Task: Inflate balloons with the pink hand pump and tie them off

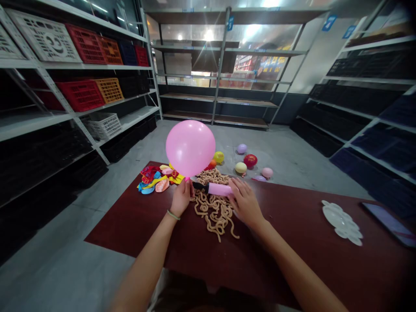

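A large inflated pink balloon [190, 148] stands upright over the table, its neck pinched in the fingers of my left hand [182, 197]. Just right of that hand lies a balloon pump with a pink barrel [218, 189] and a black nozzle end [200, 186]. My right hand [245, 201] has its fingers bent over the right end of this pump; its palm side is hidden. Beneath the pump spreads a heap of tan, rope-like strands [219, 216]. Flat, uninflated balloons [159, 178] in several colours lie in a pile to the left of the inflated one.
Small inflated balloons, including a red one [250, 161] and a yellow one [219, 157], are beyond the table's [292, 242] far edge. A white cloud-shaped plate [342, 222] and a tablet-like device [391, 223] lie at right. Shelves with crates [82, 93] stand around.
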Demonstrator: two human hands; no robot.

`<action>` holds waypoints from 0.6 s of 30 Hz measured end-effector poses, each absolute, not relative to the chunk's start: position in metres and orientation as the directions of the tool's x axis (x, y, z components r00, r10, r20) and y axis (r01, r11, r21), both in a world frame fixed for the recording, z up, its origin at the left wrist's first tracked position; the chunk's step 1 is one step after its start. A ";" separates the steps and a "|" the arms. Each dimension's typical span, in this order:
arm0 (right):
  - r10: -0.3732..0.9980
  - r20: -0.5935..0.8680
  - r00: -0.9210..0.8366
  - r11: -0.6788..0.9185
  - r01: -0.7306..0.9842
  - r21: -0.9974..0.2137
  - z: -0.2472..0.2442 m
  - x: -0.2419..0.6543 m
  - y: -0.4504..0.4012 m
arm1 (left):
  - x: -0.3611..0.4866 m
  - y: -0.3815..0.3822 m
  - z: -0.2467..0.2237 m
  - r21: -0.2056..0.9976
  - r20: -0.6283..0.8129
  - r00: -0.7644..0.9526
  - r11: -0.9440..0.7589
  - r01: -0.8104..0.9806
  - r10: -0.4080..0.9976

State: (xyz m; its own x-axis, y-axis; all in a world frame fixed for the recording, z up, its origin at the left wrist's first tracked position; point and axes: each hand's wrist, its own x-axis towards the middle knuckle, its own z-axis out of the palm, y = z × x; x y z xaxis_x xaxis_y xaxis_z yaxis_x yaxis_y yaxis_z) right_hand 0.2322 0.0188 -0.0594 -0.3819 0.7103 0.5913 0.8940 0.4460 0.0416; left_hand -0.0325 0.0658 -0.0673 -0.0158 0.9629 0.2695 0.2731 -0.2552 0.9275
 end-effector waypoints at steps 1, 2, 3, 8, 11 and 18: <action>0.682 0.624 -0.381 0.459 0.888 0.041 -0.053 0.233 0.015 | -0.031 0.064 -0.066 0.906 0.286 0.016 -0.276 0.320 0.958; 0.652 0.656 -0.381 0.468 0.882 0.047 -0.044 0.235 0.010 | -0.029 0.063 -0.063 0.881 0.304 0.051 -0.301 0.365 0.951; 0.619 0.685 -0.383 0.474 0.878 0.062 -0.035 0.236 0.006 | -0.026 0.062 -0.060 0.853 0.323 0.087 -0.330 0.405 0.942; 0.479 0.725 -0.494 0.489 0.837 0.248 0.017 0.239 -0.012 | -0.005 0.053 -0.035 0.716 0.350 0.262 -0.437 0.544 0.899; 0.486 0.627 -0.609 0.492 0.784 0.379 0.042 0.234 -0.015 | 0.013 0.047 -0.020 0.633 0.325 0.367 -0.488 0.601 0.872; 0.531 0.399 -0.748 0.520 0.659 0.543 0.063 0.227 -0.012 | 0.043 0.025 0.005 0.425 0.238 0.560 -0.604 0.674 0.793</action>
